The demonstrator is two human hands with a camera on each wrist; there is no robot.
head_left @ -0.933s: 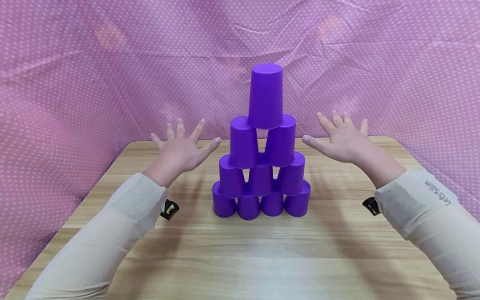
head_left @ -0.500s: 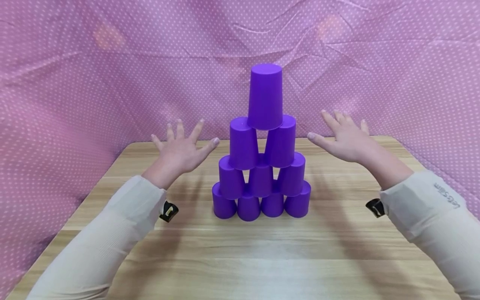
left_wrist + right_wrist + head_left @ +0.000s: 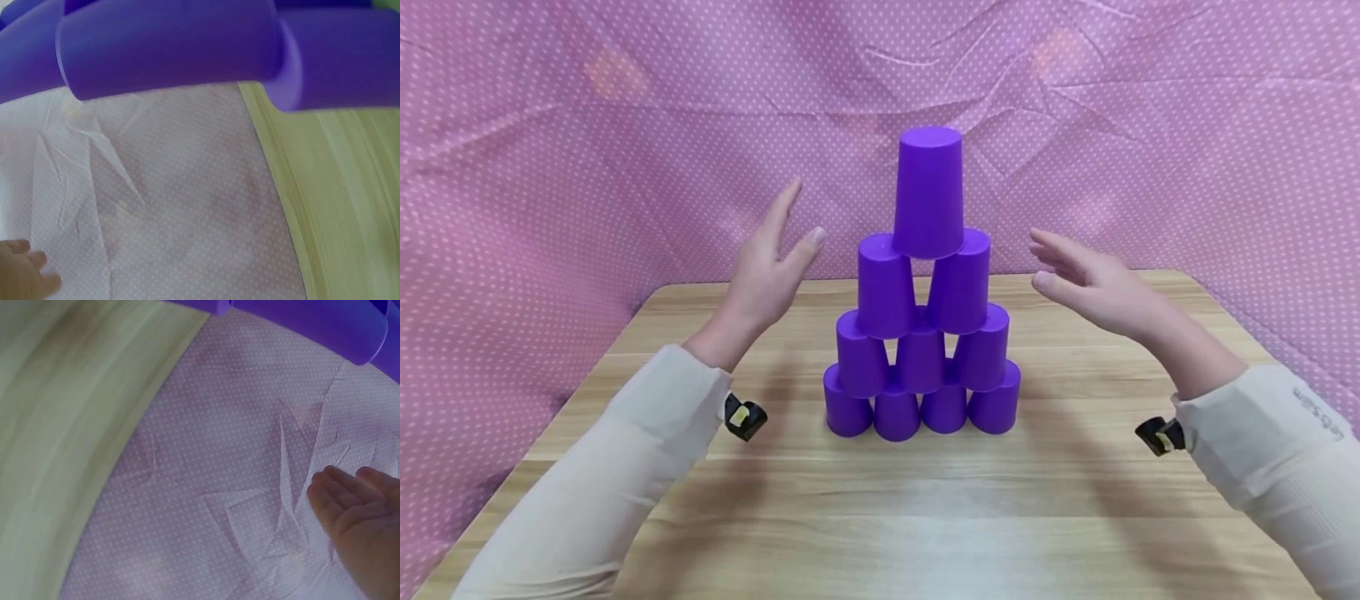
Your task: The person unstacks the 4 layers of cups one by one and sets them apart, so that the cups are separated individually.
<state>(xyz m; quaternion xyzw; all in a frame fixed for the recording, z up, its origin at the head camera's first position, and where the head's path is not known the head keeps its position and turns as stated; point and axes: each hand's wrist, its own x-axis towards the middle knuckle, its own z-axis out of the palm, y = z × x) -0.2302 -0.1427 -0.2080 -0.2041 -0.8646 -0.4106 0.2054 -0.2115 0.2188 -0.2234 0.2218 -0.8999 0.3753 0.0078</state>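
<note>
Head view: a purple cup pyramid (image 3: 921, 360), its cups upturned in rows of four, three, two and one, is stood on the wooden table (image 3: 925, 521) between the left hand (image 3: 763, 273) and the right hand (image 3: 1097, 287), and is touched by neither. Its long axis is set upright, its rows spread from side to side, so it is flanked at either end. Both hands are raised roughly level with the pair of cups (image 3: 886, 287) under the top cup (image 3: 928, 196). Nothing is gripped: the left fingers are stretched out, thumb apart; the right fingers are extended close together. The gaps look much alike, so which hand is nearer cannot be firmly told.
</note>
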